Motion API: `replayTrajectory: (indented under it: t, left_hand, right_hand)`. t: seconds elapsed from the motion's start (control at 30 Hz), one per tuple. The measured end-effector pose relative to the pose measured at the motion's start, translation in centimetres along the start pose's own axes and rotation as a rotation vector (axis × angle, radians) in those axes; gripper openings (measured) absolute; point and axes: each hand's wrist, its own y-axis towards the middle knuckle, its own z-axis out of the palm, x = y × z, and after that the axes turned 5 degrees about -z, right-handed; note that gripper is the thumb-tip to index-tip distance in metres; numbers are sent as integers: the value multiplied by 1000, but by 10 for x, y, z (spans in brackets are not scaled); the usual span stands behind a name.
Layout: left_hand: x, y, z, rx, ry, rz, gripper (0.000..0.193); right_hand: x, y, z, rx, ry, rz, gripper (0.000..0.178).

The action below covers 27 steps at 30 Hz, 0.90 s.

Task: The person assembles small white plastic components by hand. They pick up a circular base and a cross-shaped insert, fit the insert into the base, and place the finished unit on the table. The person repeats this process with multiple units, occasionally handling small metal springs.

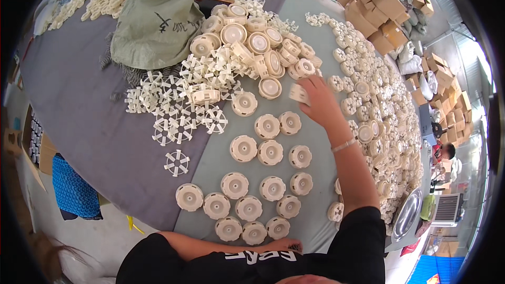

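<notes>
My right hand [319, 100] reaches to the far side of the table, closed on a cream plastic round part [299, 94] tilted on edge and slightly blurred. Just beyond it is a heap of similar cream round parts [259, 42]. Nearer me, several round cream parts [248, 208] lie flat in loose rows on the grey-green cloth. My left hand [286, 245] lies low by the table's near edge, its forearm across my front, close to the nearest round part [254, 232]. The fingers of that hand do not show clearly.
White spoked rings [181, 115] pile up left of the heap, beside a green sack [158, 21]. Many finished-looking round parts [381, 121] cover the table's right side. A metal basin [407, 214] stands at the near right. Cardboard boxes [368, 8] are stacked beyond; another person [447, 151] is far right.
</notes>
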Motion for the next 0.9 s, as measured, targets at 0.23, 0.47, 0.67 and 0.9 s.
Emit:
replayTrajectory:
  t: [0.23,0.47,0.67,0.9]
  left_hand:
    - [-14,-7,7,-54,328,-27,34]
    - [-29,-24,6,44,387,51,27]
    - [-66,-38,9,137,146,-90,21]
    - [-70,-92,8,-183,-339,-45,16]
  right_hand:
    - [-4,-103,-10,-119,-102,53,68]
    - [24,-115,18,-104,432,211,68]
    - [72,-177,-10,-404,445,544,64]
    - [158,-314,11,-353,293,496,59]
